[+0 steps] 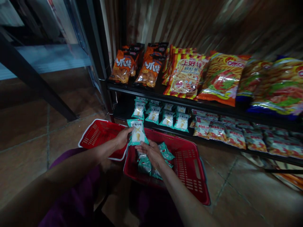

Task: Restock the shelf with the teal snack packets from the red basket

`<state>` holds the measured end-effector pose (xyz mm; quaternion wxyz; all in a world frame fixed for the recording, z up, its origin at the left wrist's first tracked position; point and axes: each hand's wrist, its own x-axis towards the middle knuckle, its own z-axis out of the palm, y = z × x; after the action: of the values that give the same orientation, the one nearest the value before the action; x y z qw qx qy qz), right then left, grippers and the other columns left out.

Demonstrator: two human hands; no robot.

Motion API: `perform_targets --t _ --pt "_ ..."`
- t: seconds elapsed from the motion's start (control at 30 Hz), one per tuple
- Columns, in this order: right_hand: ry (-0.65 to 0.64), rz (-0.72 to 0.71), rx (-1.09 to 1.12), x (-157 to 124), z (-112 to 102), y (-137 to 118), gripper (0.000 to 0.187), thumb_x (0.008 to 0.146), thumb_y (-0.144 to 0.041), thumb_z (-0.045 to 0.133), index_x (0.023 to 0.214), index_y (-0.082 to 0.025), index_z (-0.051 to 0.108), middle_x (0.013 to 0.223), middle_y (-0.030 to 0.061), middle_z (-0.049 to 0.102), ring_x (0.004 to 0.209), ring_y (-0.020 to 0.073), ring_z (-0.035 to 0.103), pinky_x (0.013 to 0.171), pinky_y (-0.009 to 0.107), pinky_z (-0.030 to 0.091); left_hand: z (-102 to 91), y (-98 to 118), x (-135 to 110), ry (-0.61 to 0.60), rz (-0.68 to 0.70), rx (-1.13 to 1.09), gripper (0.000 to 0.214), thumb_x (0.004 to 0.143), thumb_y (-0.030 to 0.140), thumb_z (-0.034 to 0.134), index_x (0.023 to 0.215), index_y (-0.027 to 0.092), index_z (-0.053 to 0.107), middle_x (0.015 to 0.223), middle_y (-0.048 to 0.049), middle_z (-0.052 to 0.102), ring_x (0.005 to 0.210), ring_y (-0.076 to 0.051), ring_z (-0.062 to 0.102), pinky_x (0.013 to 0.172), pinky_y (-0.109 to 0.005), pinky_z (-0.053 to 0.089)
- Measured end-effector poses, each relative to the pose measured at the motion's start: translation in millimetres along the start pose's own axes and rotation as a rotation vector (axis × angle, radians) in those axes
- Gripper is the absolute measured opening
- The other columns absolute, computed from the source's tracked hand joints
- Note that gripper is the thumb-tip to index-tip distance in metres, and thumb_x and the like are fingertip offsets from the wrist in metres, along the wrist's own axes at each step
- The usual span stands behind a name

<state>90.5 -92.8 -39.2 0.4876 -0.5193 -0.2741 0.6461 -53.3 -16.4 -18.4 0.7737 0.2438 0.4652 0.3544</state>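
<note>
A teal-and-white snack bag (138,131) is held upright between my two hands, above the near side of a red shopping basket (191,148). My left hand (122,138) grips the bag's left edge. At its lower right corner, my right hand (152,153) pinches it with thumb and fingers. Several matching teal bags (145,165) lie in the basket under my right hand, partly hidden by it. More of the same bags (167,118) stand in rows on the lower shelf just beyond.
A second red basket (94,134) with a white rim sits at the left. The black shelf (142,90) above carries orange snack bags (149,71), prawn cracker bags (186,74) and large noodle-picture bags (222,77). White-and-red packets (219,130) fill the lower shelf's right. A dark metal post (100,60) rises at left.
</note>
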Motion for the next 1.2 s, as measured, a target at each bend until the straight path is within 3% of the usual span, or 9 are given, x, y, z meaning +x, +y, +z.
perform_targets --t 0.1,0.2,0.43,0.63,0.77,0.97,1.07,1.2 --pt "0.007 -0.053 0.024 0.5 3.6 -6.9 0.037 0.065 -0.041 0.078 0.091 -0.016 0.066 0.083 0.006 0.073 0.071 0.0184 0.071 0.065 0.028 0.058 6.1 2.6 -7.2 -0.094 0.046 -0.015 0.034 0.07 0.027 0.073 0.099 0.015 0.061 0.095 -0.0092 0.071 0.08 -0.018 0.067 0.074 -0.03 0.054" --pt "0.028 -0.071 0.033 2.9 9.3 -9.4 0.04 0.064 -0.042 0.078 0.092 -0.016 0.066 0.081 0.0057 0.073 0.07 0.0195 0.071 0.066 0.03 0.058 4.6 8.5 -6.9 -0.113 0.097 -0.021 0.037 0.067 0.022 0.076 0.1 0.016 0.06 0.095 -0.0077 0.071 0.078 -0.017 0.067 0.075 -0.029 0.053" --pt "0.125 0.012 0.009 19.0 15.1 3.3 0.056 0.064 -0.048 0.078 0.106 -0.014 0.063 0.088 0.0101 0.074 0.083 0.0243 0.071 0.079 0.038 0.057 -11.8 9.3 22.0 -0.072 0.096 0.086 0.028 0.073 0.018 0.068 0.1 0.016 0.061 0.099 -0.0084 0.07 0.078 -0.017 0.066 0.076 -0.03 0.051" --pt "0.255 0.001 -0.051 47.5 31.4 -8.0 0.057 0.061 -0.05 0.079 0.104 -0.014 0.066 0.095 0.0081 0.073 0.083 0.0205 0.069 0.08 0.034 0.056 -21.0 22.7 44.8 -0.029 0.13 0.157 0.038 0.077 0.02 0.064 0.114 0.018 0.058 0.106 -0.0078 0.068 0.086 -0.019 0.065 0.079 -0.032 0.051" --pt "0.266 -0.113 -0.148 79.2 47.0 -20.0 0.05 0.06 -0.05 0.077 0.098 -0.017 0.068 0.101 0.0048 0.072 0.084 0.0174 0.067 0.075 0.029 0.054 -26.0 48.9 64.1 0.074 0.209 0.237 0.05 0.077 0.023 0.065 0.125 0.02 0.052 0.115 -0.009 0.066 0.095 -0.021 0.064 0.082 -0.032 0.05" --pt "0.321 -0.178 -0.197 139.1 67.6 -26.7 0.04 0.052 -0.04 0.081 0.077 -0.014 0.065 0.063 -0.0042 0.063 0.057 0.0078 0.057 0.055 0.019 0.047 -35.9 79.6 110.7 0.356 0.333 0.488 0.056 0.076 0.034 0.067 0.125 0.013 0.052 0.12 -0.0151 0.062 0.105 -0.023 0.06 0.087 -0.031 0.046" --pt "0.328 -0.19 -0.122 165.3 80.1 -29.1 0.04 0.047 -0.034 0.083 0.074 -0.014 0.062 0.063 -0.0048 0.062 0.057 0.0073 0.058 0.055 0.018 0.049 -40.0 89.6 131.8 0.413 0.377 0.518 0.05 0.077 0.04 0.065 0.119 0.014 0.056 0.117 -0.0134 0.065 0.106 -0.023 0.06 0.088 -0.03 0.045" --pt "0.361 -0.203 -0.047 200.1 90.8 -29.3 0.03 0.054 -0.025 0.078 0.072 -0.016 0.057 0.066 -0.0047 0.063 0.059 0.0089 0.062 0.059 0.022 0.055 -43.4 103.5 150.8 0.438 0.363 0.506 0.041 0.079 0.037 0.061 0.116 0.018 0.059 0.112 -0.0104 0.067 0.104 -0.022 0.062 0.086 -0.029 0.046"
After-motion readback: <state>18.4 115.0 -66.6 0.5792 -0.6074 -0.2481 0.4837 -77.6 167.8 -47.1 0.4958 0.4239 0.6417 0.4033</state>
